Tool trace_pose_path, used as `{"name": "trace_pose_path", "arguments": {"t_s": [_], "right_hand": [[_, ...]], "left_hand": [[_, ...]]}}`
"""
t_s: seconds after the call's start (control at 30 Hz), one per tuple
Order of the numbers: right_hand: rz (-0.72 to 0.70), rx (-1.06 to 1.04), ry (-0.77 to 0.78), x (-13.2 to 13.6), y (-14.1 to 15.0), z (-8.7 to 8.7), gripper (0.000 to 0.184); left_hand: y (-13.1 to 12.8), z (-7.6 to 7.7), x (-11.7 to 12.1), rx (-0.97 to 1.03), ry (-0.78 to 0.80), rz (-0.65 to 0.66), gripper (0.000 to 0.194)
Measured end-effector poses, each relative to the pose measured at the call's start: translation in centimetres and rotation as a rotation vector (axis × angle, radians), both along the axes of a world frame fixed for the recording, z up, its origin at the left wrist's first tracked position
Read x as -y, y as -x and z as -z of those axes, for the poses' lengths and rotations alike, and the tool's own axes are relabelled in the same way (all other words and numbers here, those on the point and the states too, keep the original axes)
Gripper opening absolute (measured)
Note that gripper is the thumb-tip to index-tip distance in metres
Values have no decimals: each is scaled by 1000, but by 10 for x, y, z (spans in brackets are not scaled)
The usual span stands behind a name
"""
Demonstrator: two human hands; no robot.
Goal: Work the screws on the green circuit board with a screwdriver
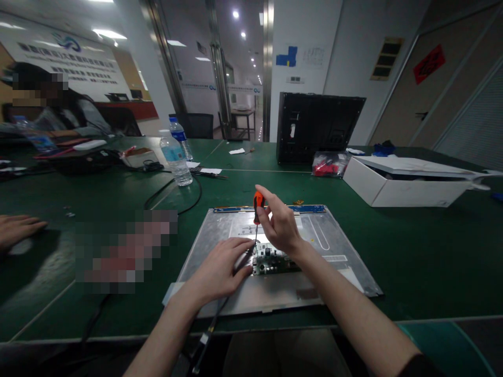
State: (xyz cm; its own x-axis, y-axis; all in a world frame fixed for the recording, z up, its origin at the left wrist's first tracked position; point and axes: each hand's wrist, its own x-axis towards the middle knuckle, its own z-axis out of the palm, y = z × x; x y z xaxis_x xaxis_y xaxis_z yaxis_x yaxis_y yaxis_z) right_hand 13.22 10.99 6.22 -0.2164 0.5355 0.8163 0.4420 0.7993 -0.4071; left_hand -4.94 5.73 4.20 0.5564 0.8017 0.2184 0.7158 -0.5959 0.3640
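Left hand (222,267), spread over cable (215,318); right hand (281,222), beyond it, pinching screwdriver (258,201) that, if tilted, might slip and scratch board (271,258).

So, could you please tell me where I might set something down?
Bare tabletop lies right of the metal panel, in front of the white box; a smaller patch separates panel and monitor. It's crowded around the circuit board: left hand, right hand, screwdriver.

Right of the glass doors (217,73) stands a white wall (302,29); left, a lettered wall (92,60); behind the doors, ceiling lights (236,14).
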Motion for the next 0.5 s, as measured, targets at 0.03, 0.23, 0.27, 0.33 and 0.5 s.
{"name": "trace_pose_path", "arguments": {"t_s": [0.03,0.23,0.27,0.33,0.5], "right_hand": [[-2,-7,-4,-1,0,0,41],[50,-28,-67,-5,1,4,37],[52,-21,-71,-5,0,4,37],[43,-6,-66,-4,0,3,38],[-20,10,-15,-2,1,1,45]], "left_hand": [[0,0,0,-2,3,0,43],[-1,-2,1,-21,13,-5,42],[-1,-2,1,-21,15,-6,42],[0,-1,0,-14,13,-6,42],[0,1,-1,3,-7,-5,42]]}}
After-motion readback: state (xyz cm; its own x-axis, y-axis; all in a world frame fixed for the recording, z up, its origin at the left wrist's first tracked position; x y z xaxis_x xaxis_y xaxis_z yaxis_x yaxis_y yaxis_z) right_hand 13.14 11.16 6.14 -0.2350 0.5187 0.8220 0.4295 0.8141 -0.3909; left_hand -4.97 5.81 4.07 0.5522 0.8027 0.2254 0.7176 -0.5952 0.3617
